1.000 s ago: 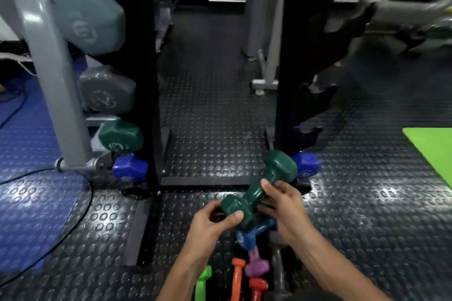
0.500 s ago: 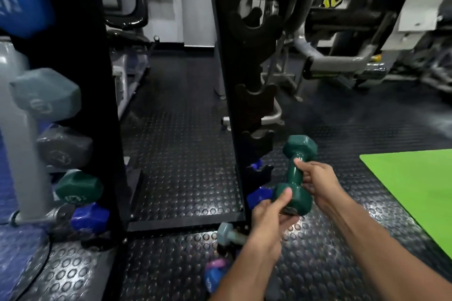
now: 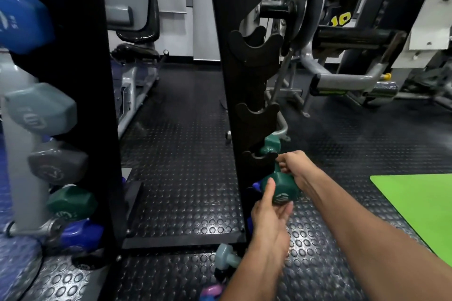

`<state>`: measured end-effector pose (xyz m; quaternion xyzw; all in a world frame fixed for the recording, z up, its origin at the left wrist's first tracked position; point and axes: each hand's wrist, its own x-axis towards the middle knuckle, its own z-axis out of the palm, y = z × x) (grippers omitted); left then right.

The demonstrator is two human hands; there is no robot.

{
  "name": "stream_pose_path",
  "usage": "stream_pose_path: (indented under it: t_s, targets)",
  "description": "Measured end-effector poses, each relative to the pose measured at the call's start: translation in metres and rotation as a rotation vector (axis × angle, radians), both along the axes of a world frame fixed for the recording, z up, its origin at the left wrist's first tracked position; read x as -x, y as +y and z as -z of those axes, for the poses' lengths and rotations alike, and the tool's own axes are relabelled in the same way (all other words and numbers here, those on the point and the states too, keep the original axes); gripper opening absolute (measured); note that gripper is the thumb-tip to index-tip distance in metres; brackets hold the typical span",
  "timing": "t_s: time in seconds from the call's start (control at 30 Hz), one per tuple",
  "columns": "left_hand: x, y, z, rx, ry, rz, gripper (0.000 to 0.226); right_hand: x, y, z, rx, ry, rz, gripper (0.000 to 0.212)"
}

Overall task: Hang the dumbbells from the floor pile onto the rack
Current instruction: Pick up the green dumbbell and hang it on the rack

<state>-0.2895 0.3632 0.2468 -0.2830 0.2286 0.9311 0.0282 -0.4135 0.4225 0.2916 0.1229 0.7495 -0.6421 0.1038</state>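
A dark green dumbbell (image 3: 281, 188) rests with its handle in a low cradle (image 3: 259, 157) of the black rack's right upright (image 3: 230, 105); its far head shows behind the cradle. My right hand (image 3: 292, 166) grips the handle just above the near head. My left hand (image 3: 269, 212) cups the near head from below, thumb up along its side. Below my left forearm lie a grey-blue dumbbell (image 3: 226, 259) and a pink one (image 3: 211, 292) on the floor. A blue dumbbell (image 3: 256, 186) sits in the cradle underneath.
The rack's left upright (image 3: 80, 105) carries blue (image 3: 22, 19), grey-blue (image 3: 41, 107), grey (image 3: 57, 161), green (image 3: 71, 203) and purple-blue (image 3: 78, 232) dumbbells. Higher cradles (image 3: 256, 44) on the right upright hold nothing. A green mat (image 3: 420, 208) lies at right; gym machines stand behind on studded rubber floor.
Both hands lifted the green dumbbell from the floor pile and carried it right and forward to the rack; its handle now sits in a low cradle. My view rose.
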Motion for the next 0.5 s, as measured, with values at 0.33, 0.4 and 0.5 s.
stream_pose_path:
  t_s: [0.33, 0.4, 0.5]
  targets:
    - [-0.015, -0.006, 0.007, -0.386, 0.016, -0.044, 0.070, 0.003, -0.007, 0.011, -0.139, -0.006, -0.041, 0.041]
    - [-0.018, -0.006, 0.009, -0.490, 0.005, -0.065, 0.072, 0.000, -0.012, 0.014, -0.127, -0.007, -0.039, 0.042]
    - [-0.013, -0.010, 0.013, -0.495, -0.034, -0.059, 0.074, -0.004, -0.017, 0.017, -0.127, -0.006, -0.049, 0.038]
